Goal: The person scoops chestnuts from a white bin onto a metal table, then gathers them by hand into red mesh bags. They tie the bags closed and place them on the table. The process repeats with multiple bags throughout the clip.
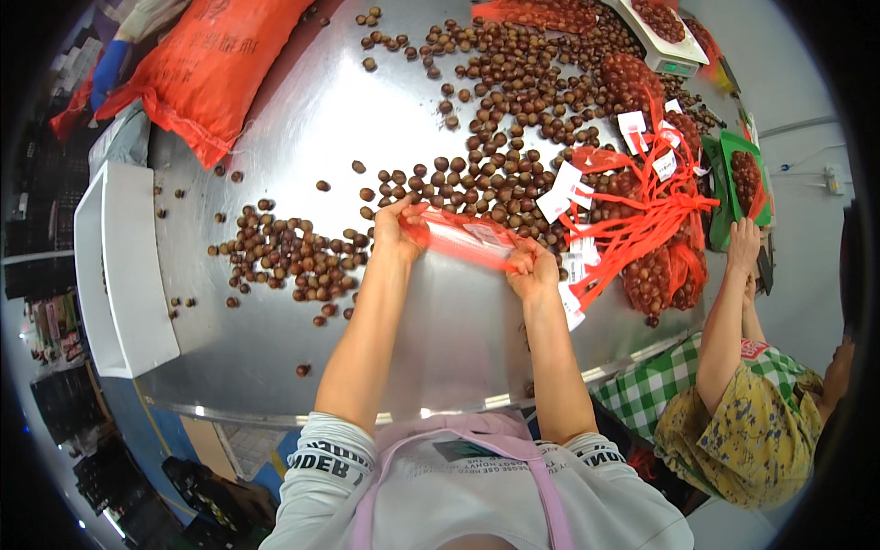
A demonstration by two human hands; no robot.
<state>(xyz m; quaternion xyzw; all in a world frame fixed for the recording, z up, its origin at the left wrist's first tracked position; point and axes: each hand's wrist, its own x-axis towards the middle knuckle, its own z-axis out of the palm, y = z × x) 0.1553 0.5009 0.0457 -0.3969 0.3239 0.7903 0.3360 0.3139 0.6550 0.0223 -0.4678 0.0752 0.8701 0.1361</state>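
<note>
Between my two hands stretches a red mesh bag point(464, 237) with a pale label on it; it looks flat, with no nuts visible inside. My left hand point(397, 232) grips one end and my right hand point(533, 268) the other, just above the metal table. Loose brown chestnuts point(474, 182) spread right behind the bag, and a smaller heap of chestnuts point(289, 254) lies to the left of my left forearm. Close to my right hand are a bundle of red mesh bags with straps point(632, 220) and several white tags point(565, 191) bearing print.
A large red woven sack point(213, 62) lies at the back left, near a white open box point(141, 268). At the back right stands a scale point(663, 41) with a mesh bag of chestnuts on it. A co-worker's hand point(744, 244) touches a green tray point(742, 172) at the right.
</note>
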